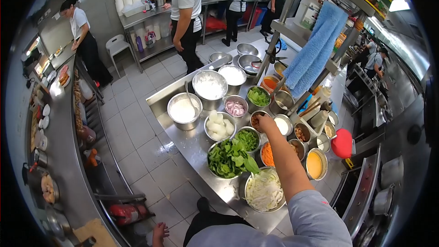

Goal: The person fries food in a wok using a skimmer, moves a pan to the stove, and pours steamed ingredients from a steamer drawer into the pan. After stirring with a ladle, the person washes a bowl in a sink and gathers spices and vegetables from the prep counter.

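My right hand [264, 121] reaches down into a small metal bowl of brown food pieces [254, 116]; its fingers are bent together and their tips are hidden. Around it stand a bowl of chopped green herbs [248, 140], a bowl of sliced onions [235, 107], a bowl of lettuce-like leaves [258, 96] and a container of white sauce [282, 125]. Below my forearm are shredded carrots [267, 154] and a large bowl of shredded cabbage [264, 190]. My left hand [160, 233] hangs low beside my body, fingers loosely apart, holding nothing visible.
Leafy greens [231, 158], peeled white pieces [219, 126] and pots of white powder [210, 85] line the steel table [190, 144]. A blue towel [315, 48] hangs from the overhead frame. One person [185, 13] stands beyond the table; several others work farther off.
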Demonstrator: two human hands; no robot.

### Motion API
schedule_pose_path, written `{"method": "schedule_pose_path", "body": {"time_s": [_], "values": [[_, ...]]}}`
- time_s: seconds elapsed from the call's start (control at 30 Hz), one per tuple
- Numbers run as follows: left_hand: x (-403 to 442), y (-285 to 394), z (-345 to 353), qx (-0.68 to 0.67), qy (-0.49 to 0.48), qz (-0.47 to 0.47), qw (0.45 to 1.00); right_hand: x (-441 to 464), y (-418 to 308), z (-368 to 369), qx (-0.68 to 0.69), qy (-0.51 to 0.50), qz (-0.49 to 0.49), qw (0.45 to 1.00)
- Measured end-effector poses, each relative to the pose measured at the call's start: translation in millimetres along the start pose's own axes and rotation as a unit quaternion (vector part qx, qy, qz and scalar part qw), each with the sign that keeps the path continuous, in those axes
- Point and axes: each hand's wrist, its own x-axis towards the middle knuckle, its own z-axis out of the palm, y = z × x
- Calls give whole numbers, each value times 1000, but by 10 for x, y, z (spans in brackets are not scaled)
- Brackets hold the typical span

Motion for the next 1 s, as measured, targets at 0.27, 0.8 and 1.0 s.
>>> {"method": "schedule_pose_path", "body": {"time_s": [0.27, 0.8, 1.0], "values": [[163, 19, -271, 47, -21, -30, 998, -21, 126, -183, 144, 16, -6, 989], [241, 531, -100, 60, -77, 16, 995, -295, 256, -290, 365, 178, 90, 909], [230, 831, 234, 3, -104, 25, 994, -403, 284, -257, 754, 114, 207, 613]]}}
